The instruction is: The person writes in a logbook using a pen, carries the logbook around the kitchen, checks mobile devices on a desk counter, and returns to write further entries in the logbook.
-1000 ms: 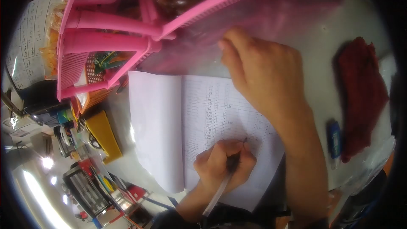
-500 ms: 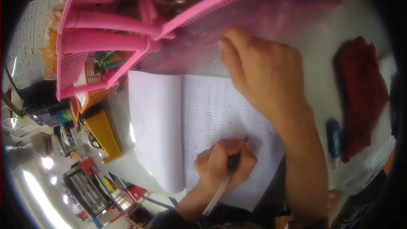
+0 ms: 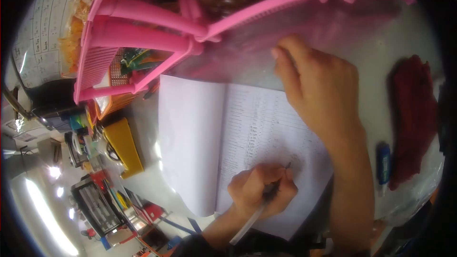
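Fingers pinched round a pen (image 3: 248, 226) with a pale barrel and dark grip, my left hand (image 3: 261, 191) rests on a printed page. The pen's tip touches or hovers just over the paper; I cannot tell which. This page belongs to a stapled or bound set of sheets (image 3: 238, 114), with rows and columns of small print and some handwriting. Its other leaf (image 3: 190, 138) is blank and folded over to the left. My right hand (image 3: 323, 83) lies across the page's upper right edge in a loose fist, thumb beside the curled forefinger, nothing visible in it.
Pink plastic baskets (image 3: 143, 35) line the far side, with brown packed goods inside. On the right lie a dark red cloth (image 3: 414, 119) and a blue marker-like tube (image 3: 383, 164). A yellow holder (image 3: 123, 147) stands left of the papers, near an orange basket (image 3: 114, 104).
The whole view has shifted, so the papers, baskets and both hands sit further right. Both hands keep nearly the same pose, the left still gripping the pen.
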`<control>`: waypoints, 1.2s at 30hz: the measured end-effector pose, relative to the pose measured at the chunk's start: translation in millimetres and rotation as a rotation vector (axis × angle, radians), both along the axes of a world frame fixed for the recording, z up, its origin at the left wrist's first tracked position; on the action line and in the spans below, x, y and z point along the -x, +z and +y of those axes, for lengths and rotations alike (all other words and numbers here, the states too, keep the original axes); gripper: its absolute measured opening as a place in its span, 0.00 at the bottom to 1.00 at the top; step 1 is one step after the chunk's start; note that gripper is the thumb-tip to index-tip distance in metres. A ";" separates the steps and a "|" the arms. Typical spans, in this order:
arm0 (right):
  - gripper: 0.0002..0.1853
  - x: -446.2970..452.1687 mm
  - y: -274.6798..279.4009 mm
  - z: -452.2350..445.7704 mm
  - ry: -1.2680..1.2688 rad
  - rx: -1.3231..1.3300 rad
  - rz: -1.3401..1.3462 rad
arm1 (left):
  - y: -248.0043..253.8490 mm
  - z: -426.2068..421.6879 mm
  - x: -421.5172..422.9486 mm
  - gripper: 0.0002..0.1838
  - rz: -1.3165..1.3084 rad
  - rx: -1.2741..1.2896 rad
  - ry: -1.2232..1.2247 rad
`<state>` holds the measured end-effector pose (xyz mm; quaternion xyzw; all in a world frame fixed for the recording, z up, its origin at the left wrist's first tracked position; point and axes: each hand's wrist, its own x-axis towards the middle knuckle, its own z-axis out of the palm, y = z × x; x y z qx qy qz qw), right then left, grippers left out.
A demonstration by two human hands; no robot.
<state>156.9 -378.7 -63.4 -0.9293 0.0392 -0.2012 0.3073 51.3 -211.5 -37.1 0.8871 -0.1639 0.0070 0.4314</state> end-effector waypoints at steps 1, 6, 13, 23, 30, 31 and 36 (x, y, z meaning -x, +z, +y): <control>0.10 -1.1 -2.1 1.4 -0.015 -0.002 -0.075 | -2.0 3.5 -0.1 0.09 -0.014 0.021 0.016; 0.08 1.4 2.3 -1.6 -0.011 0.008 0.021 | -7.6 22.1 -17.2 0.06 0.123 0.263 0.399; 0.11 0.4 0.2 -1.8 0.004 -0.008 -0.006 | -12.6 21.9 -2.7 0.09 0.055 0.065 0.185; 0.10 0.1 -1.6 -0.5 0.022 -0.001 -0.006 | 4.1 -2.8 -6.7 0.12 -0.040 -0.026 -0.111; 0.09 1.8 1.8 -1.0 0.025 0.001 0.042 | -10.0 -8.4 -5.3 0.13 -0.098 -0.070 -0.036; 0.08 2.4 3.4 -1.2 0.027 0.003 0.113 | -10.7 -9.1 -5.7 0.13 -0.109 -0.076 -0.031; 0.09 2.2 2.5 -2.0 0.029 -0.003 0.096 | -9.1 -12.0 -6.0 0.12 -0.084 -0.057 -0.012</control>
